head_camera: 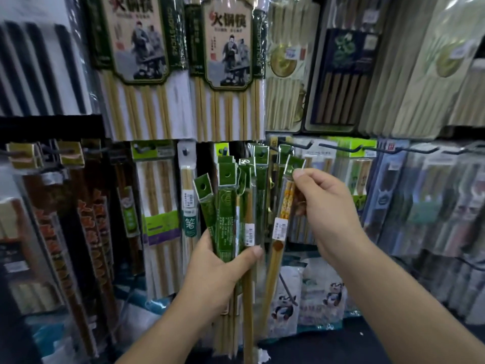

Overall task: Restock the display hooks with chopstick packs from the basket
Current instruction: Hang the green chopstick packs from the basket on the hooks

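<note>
Forearms rise from the bottom edge of the frame toward a wall of hanging packs. Nearest, at lower centre, the left hand (220, 266) is curled tight round the lower half of a bundle of green chopstick packs (225, 206). Its thumb lies across the front, and the punched headers fan upward. Right of centre, the right hand (330, 206) pinches the green header (295, 164) of a single pack (282, 219) between thumb and fingertips, the other fingers loosely bent. This pack hangs slanted, its foot beside the bundle. Just above and behind the header, a black display hook (298, 145) juts out with an upturned tip. The basket is out of view.

The step in hand looks to be threading that single pack onto the hook. To do it well, the header should be held flat and square to the hook. The hole then goes over the upturned tip and slides back along the wire before the hand lets go. Pinching beside the hole, not over it, keeps it clear. The bundle is best held low and aside so its headers do not snag. Farther back, at the top of the frame, large bamboo chopstick packs (225, 61) hang in a higher row.
</note>
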A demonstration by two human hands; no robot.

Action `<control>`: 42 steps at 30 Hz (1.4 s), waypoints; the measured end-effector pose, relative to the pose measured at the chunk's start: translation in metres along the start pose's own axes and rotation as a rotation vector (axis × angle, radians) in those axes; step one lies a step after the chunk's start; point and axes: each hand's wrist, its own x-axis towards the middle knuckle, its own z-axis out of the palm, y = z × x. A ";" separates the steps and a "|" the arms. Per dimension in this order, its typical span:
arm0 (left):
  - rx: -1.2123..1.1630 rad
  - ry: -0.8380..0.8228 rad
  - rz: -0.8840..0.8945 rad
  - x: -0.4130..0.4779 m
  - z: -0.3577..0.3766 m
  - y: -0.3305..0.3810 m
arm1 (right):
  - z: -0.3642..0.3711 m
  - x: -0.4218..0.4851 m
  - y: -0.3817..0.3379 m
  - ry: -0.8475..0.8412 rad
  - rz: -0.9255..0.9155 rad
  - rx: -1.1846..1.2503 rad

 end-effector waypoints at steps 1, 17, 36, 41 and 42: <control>0.003 0.009 -0.015 0.003 -0.002 -0.003 | 0.000 0.005 -0.003 -0.006 -0.022 -0.027; -0.111 -0.026 -0.035 0.009 0.003 0.001 | -0.005 0.040 -0.008 0.011 -0.048 -0.090; -0.133 -0.082 -0.005 0.007 0.002 -0.005 | 0.004 0.008 0.012 0.138 -0.172 -0.176; -0.105 -0.111 0.029 0.004 0.002 -0.004 | 0.019 -0.009 0.009 -0.089 -0.149 -0.119; -0.107 -0.119 0.032 0.003 0.001 -0.003 | 0.021 -0.009 0.008 -0.092 -0.142 -0.118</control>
